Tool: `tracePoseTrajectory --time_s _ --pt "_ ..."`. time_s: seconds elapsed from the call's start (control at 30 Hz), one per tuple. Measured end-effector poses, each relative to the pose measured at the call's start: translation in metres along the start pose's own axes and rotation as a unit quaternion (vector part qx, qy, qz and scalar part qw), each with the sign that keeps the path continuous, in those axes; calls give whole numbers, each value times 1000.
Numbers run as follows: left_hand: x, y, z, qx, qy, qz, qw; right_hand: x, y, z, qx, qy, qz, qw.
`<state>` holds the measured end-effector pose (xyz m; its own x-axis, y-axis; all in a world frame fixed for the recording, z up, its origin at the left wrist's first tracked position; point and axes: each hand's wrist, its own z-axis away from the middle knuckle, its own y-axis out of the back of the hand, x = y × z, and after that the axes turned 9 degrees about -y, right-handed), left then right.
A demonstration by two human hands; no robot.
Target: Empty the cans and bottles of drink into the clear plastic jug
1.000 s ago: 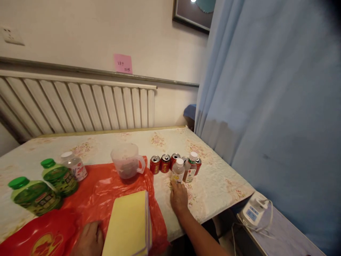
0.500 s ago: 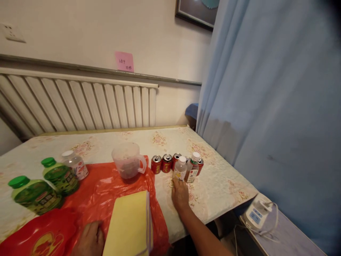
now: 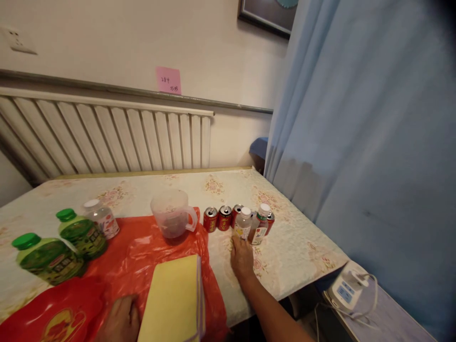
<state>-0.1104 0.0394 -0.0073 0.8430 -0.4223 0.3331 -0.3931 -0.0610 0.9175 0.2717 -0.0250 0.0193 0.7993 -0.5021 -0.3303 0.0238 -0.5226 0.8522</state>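
My right hand [image 3: 242, 260] reaches forward over the bed and is closed round the lower part of a small clear bottle [image 3: 243, 223] with a white cap and a yellow print. Just right of it stands another white-capped bottle [image 3: 261, 225] with a dark drink and a green neck band. Several red drink cans, among them a can [image 3: 210, 220] at the left end, stand in a row behind them. Low in the view, my left hand [image 3: 123, 317] rests with curled fingers on a red plastic bag [image 3: 124, 251], beside a yellow folded cloth or pad [image 3: 173, 297].
A translucent measuring jug [image 3: 173, 213] stands on the bag. At left are two green-capped bottles [image 3: 48, 261], a clear bottle [image 3: 103, 219] and a red tray [image 3: 80, 308]. A power strip [image 3: 345, 289] with cords lies right, below a blue curtain [image 3: 374, 142]. A radiator [image 3: 124, 135] lines the wall.
The view has shifted slightly. My right hand stays at the bottle and my left hand keeps its place; no object has visibly moved.
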Motion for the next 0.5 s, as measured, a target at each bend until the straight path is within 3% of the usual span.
tracePoseTrajectory --time_s 0.5 --pt "2 4 0 -2 -19 -4 1000 0 -3 4 2 21 -41 999"
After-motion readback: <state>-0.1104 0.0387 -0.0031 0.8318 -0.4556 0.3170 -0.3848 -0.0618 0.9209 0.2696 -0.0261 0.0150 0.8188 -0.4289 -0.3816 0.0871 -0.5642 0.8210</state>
